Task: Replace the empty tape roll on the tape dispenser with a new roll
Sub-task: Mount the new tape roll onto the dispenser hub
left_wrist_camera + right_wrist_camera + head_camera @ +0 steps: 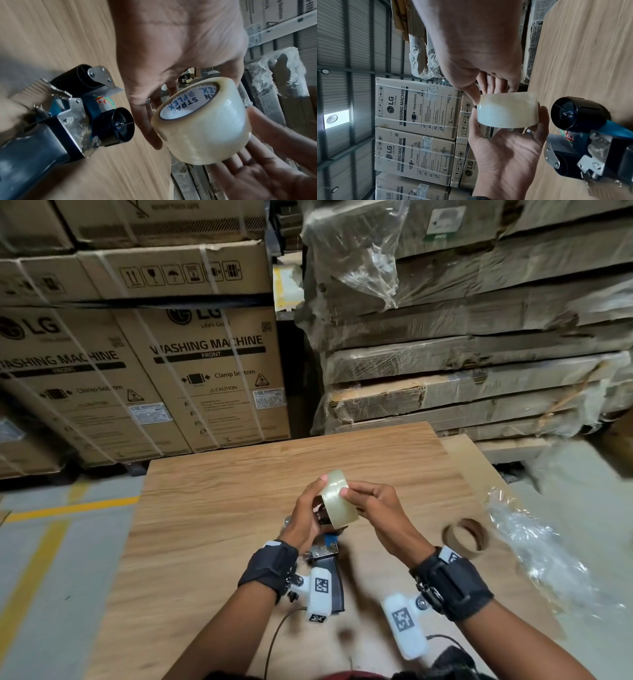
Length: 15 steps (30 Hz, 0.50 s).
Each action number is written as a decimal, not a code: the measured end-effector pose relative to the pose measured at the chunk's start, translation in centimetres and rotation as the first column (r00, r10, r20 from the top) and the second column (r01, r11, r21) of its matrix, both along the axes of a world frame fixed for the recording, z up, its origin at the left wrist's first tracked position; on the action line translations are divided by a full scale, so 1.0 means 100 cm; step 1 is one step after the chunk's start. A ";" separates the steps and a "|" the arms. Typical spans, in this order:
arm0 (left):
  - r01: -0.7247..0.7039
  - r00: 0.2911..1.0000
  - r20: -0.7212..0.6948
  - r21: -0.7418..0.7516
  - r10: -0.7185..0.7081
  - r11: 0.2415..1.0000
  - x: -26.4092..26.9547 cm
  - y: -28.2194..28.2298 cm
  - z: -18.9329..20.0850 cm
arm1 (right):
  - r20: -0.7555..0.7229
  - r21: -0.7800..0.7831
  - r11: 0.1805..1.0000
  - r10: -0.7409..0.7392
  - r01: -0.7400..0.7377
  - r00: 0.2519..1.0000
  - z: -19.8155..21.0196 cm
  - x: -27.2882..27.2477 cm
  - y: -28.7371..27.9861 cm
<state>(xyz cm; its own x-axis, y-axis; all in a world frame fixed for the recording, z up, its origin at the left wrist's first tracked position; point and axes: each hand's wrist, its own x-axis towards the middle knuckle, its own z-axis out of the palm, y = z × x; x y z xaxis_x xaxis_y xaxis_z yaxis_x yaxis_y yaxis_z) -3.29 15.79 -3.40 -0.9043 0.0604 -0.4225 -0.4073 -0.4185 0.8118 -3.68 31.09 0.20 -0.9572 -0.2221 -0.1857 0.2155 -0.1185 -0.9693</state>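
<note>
Trouble could come from threading the new roll the wrong way round. My left hand and right hand both pinch it in their fingers, above the dispenser lying on the counter (hub bare, empty core aside). A loose pinch may drop it.

The big cardboard boxes in the upper left say "LG", "WASHING MACHINE", "FRONT", "Clamp bottom" and "CAUTION". Inside the tape roll, blue letters say "STRA" and "FLEX".
</note>
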 end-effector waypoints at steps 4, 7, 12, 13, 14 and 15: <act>-0.027 0.988 -0.154 -0.118 0.009 0.993 0.002 -0.008 0.002 | 0.046 -0.033 0.999 -0.037 0.039 0.998 0.004 -0.002 -0.007; -0.015 0.967 -0.255 -0.135 -0.020 0.991 0.002 -0.014 0.000 | 0.069 -0.045 0.994 -0.098 0.101 0.993 0.005 -0.004 -0.011; -0.041 0.981 -0.193 -0.163 0.009 0.986 0.000 -0.014 0.002 | -0.021 0.027 0.969 -0.244 0.244 0.970 0.006 -0.005 -0.015; -0.049 0.986 -0.165 -0.163 0.022 0.985 0.000 -0.013 0.002 | -0.060 0.053 0.971 -0.231 0.234 0.971 0.005 -0.006 -0.015; -0.050 0.991 -0.129 -0.154 0.030 0.987 0.000 -0.011 0.004 | -0.105 0.083 0.975 -0.196 0.204 0.975 0.005 -0.005 -0.015; -0.047 0.996 -0.084 -0.132 0.036 0.990 0.000 -0.010 0.005 | -0.147 0.117 0.979 -0.150 0.168 0.978 0.004 -0.004 -0.015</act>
<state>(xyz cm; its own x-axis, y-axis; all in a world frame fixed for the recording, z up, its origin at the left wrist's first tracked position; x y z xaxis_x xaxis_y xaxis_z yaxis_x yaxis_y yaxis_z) -3.32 14.81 -2.85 -0.9363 -0.0298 -0.3498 -0.3227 -0.3193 0.8910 -4.09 29.62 0.64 -0.9966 -0.0476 -0.0671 0.0678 -0.0139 -0.9976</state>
